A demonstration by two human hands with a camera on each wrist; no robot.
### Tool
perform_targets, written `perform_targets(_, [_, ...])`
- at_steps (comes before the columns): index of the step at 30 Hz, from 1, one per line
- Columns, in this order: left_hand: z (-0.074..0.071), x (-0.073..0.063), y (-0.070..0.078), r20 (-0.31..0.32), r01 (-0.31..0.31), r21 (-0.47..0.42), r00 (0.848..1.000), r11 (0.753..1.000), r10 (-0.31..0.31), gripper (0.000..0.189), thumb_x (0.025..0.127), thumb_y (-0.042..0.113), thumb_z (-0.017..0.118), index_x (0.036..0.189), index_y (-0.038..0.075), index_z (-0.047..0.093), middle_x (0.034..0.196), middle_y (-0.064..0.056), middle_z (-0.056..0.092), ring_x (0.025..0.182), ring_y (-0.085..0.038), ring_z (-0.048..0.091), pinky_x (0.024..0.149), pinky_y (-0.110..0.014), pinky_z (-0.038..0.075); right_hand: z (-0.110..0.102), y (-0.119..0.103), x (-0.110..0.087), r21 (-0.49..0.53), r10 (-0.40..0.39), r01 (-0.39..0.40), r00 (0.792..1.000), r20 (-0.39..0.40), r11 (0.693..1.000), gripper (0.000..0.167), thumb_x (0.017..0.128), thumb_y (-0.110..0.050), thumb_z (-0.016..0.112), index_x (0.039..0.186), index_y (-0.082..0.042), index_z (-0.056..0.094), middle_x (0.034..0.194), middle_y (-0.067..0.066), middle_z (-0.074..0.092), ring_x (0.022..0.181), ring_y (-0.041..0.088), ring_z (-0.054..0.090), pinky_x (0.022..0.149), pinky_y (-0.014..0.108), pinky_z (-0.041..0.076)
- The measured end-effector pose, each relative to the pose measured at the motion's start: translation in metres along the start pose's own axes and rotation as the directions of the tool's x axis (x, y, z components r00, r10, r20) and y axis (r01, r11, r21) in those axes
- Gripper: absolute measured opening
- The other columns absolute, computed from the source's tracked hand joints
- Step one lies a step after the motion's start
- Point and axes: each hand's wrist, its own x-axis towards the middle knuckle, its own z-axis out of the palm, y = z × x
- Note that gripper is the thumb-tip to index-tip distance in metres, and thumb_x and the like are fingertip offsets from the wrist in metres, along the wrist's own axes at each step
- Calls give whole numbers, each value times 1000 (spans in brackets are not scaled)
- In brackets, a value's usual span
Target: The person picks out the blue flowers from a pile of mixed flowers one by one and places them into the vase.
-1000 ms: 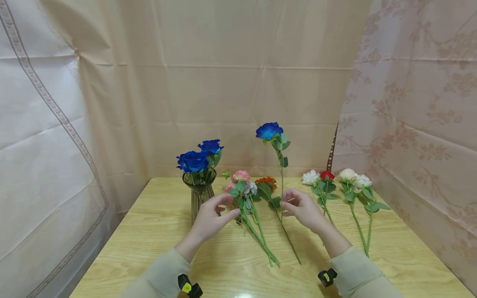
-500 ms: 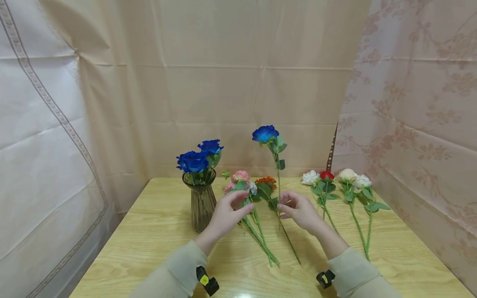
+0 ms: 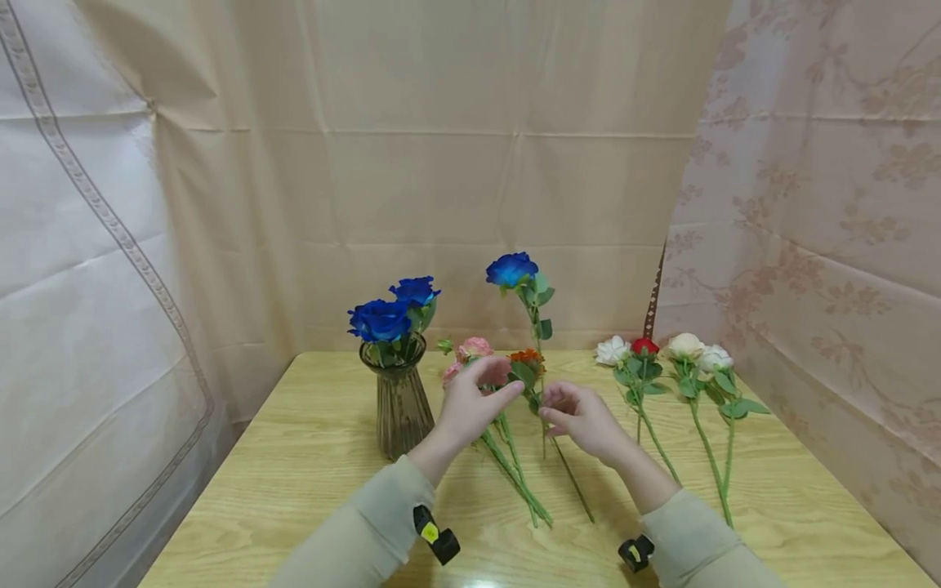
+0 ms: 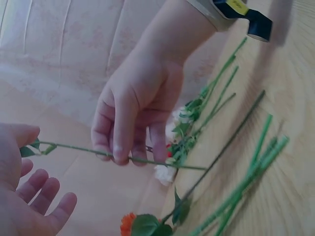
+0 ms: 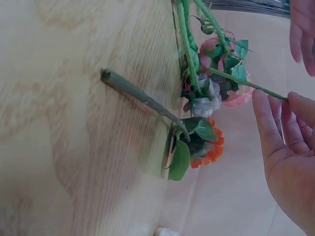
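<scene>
My right hand [image 3: 588, 423] pinches the thin green stem of a blue rose [image 3: 512, 269], held upright with its bloom high against the curtain. In the right wrist view, thumb and fingertips meet on the stem [image 5: 236, 80] near its lower end. My left hand [image 3: 474, 406] is beside the stem on its left, fingers loosely bent and holding nothing. The left wrist view shows the left thumb [image 4: 24, 133] close to the stem's leaves. To the left stands a ribbed, smoky glass vase [image 3: 403, 412] with two blue roses [image 3: 378, 319] in it.
Pink flowers [image 3: 474, 347] and an orange flower [image 3: 526, 359] lie on the wooden table [image 3: 294, 490] under my hands. Farther right lie white flowers [image 3: 613, 350], a red flower [image 3: 645, 346] and a cream flower [image 3: 685, 345]. Curtains enclose the back and sides.
My left hand has moved right and slightly up, away from the vase toward the held stem. The right hand with the blue rose has shifted a little left and down.
</scene>
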Motion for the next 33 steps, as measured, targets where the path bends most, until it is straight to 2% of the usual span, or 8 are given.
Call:
perform_targets(7, [6,11,8,-9,4,-37,1000,999,-4,39,96,38,72,128,17,67,116,3,68,110,-14,62,93,-38,54,5,-4,-1,7,-15,15,1000,13,1000,17,99,-3,66,114,2,60,105,21,63,96,40,65,77,45,62])
perform_targets(10, [8,15,10,-5,-2,-59,1000,998,2,37,98,36,71,129,16,66,118,-1,68,111,-15,62,93,-40,54,6,-5,-1,8,-11,11,1000,16,1000,16,99,-3,66,114,1,60,105,21,63,96,39,66,77,44,62])
perform_targets(14, [9,20,13,-8,-9,-84,1000,996,8,36,99,33,70,129,13,66,118,-4,68,110,-17,62,91,-40,55,7,-7,-1,8,-15,15,1000,26,1000,18,100,-5,65,115,2,59,105,20,63,96,37,65,78,46,62])
perform_targets(19, [10,26,16,-19,2,-93,1000,996,-4,33,100,28,68,128,10,67,112,0,69,106,-16,63,87,-36,56,9,-8,-1,10,-23,22,999,40,1000,20,100,-4,65,117,6,58,105,19,62,97,38,65,77,44,62])
perform_targets(25, [10,30,17,-38,16,-96,999,995,-19,26,101,23,66,123,9,68,108,-1,68,101,-17,62,84,-34,56,12,-6,1,6,-37,37,998,49,999,16,99,-2,65,114,1,61,104,17,64,98,39,66,75,45,62])
perform_targets(33, [12,35,16,-65,22,-102,997,995,-28,21,103,23,65,115,7,70,102,-5,67,91,-22,65,75,-33,57,14,-4,3,-47,-57,59,997,55,997,16,99,-3,66,114,0,61,102,14,64,94,34,67,74,45,62])
